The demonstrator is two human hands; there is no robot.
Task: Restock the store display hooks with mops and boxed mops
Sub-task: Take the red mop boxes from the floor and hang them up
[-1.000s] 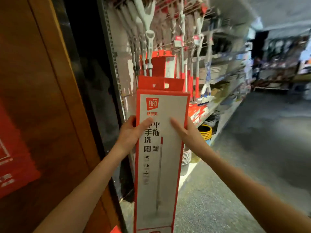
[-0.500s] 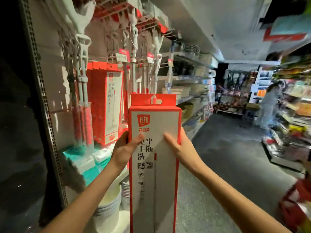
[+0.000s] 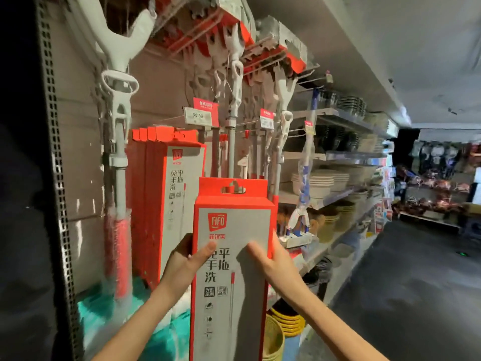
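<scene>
Gripping boxed mop (image 3: 234, 256) upright, just right of hung boxes (image 3: 166, 199): left hand (image 3: 182, 261), right hand (image 3: 276, 264) clamp side edges, thumbs across front. Lift hang slot (image 3: 233, 189) to their tab height, keep square, slide straight on.

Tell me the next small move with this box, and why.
Probably raise the boxed mop up and leftward: the left hand and right hand hold it upright, and its hang tab sits lower than the tabs of the hanging boxes beside it.
</scene>
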